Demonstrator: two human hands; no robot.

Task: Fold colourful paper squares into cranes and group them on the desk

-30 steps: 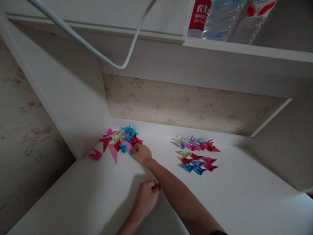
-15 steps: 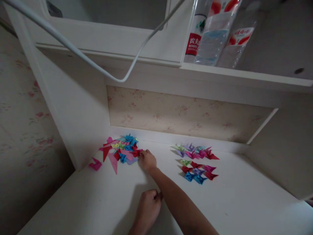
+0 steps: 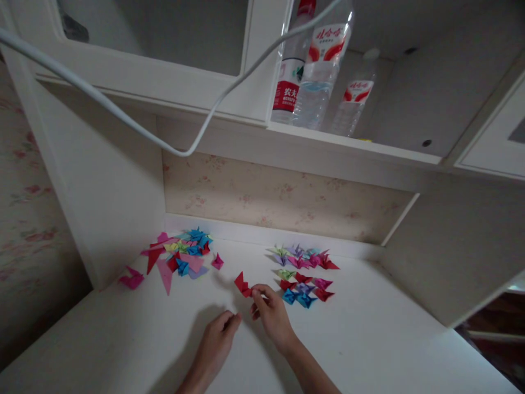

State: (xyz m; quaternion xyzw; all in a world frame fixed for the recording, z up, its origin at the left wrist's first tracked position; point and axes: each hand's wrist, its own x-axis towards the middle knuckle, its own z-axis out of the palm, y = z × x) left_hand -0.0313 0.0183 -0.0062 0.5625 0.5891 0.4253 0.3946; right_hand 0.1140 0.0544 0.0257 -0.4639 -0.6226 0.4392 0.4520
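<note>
My right hand pinches a red origami crane by one end and holds it above the white desk. My left hand is curled closed just left of it, over the desk; whether anything is in its fingers I cannot make out. A loose heap of colourful folded paper cranes lies at the back left. One small pink crane sits apart to the right of that heap, and another pink crane lies at its left. On the right, several cranes stand in close rows.
A white cable hangs across the view, in front of the upper cabinet. Plastic bottles stand on the shelf above the desk. Side panels close in the desk at left and right; flowered wallpaper covers the back.
My right hand has drawn back from the heap towards the right, bringing the red crane with it. A small pink crane now lies apart from the heap. The view has turned rightward.
</note>
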